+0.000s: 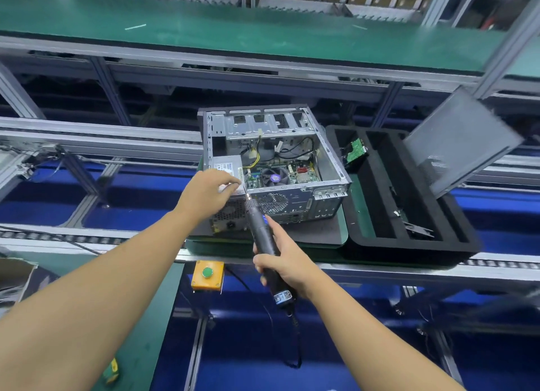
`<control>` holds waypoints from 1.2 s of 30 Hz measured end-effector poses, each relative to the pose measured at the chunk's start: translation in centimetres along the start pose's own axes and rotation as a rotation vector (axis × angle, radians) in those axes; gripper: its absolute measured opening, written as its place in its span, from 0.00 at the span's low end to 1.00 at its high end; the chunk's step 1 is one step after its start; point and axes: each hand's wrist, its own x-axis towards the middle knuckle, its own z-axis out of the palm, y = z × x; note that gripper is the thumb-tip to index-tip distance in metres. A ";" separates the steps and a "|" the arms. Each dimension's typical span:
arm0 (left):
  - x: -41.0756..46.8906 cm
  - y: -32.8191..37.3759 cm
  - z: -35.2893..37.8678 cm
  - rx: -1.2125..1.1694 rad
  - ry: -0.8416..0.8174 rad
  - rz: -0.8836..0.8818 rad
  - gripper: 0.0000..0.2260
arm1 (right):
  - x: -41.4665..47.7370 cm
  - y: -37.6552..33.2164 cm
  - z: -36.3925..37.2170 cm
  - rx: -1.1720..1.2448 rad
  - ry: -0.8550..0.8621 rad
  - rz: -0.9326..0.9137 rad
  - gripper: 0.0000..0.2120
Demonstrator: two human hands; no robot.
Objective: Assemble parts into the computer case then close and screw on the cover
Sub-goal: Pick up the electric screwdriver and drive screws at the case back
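Observation:
An open computer case (295, 197) lies on its side on the conveyor line, with the motherboard and its fan (274, 176) showing inside. A grey power supply (226, 166) sits in the near left corner of the case. My left hand (206, 192) rests on the power supply's near end, fingers bent over its edge. My right hand (285, 263) grips a black electric screwdriver (261, 229), whose bit tip touches the case's rear edge beside the power supply. The grey side cover (461, 140) leans tilted at the right.
A black foam tray (365, 238) to the right of the case holds a green circuit board (355, 150) and small parts. An orange box with a green button (208, 274) is mounted below the conveyor edge. A green shelf (233, 28) runs above.

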 end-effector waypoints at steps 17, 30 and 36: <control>14.2 18.9 15.5 -0.161 -0.396 -0.091 0.12 | -3.6 -3.1 -24.5 0.040 0.265 -0.045 0.34; 21.7 24.5 30.9 0.176 -0.790 -0.208 0.12 | -3.4 -1.8 -41.9 0.070 0.370 0.031 0.30; 22.0 22.4 36.8 0.171 -0.843 -0.417 0.13 | -2.7 -0.2 -44.7 0.107 0.348 0.034 0.31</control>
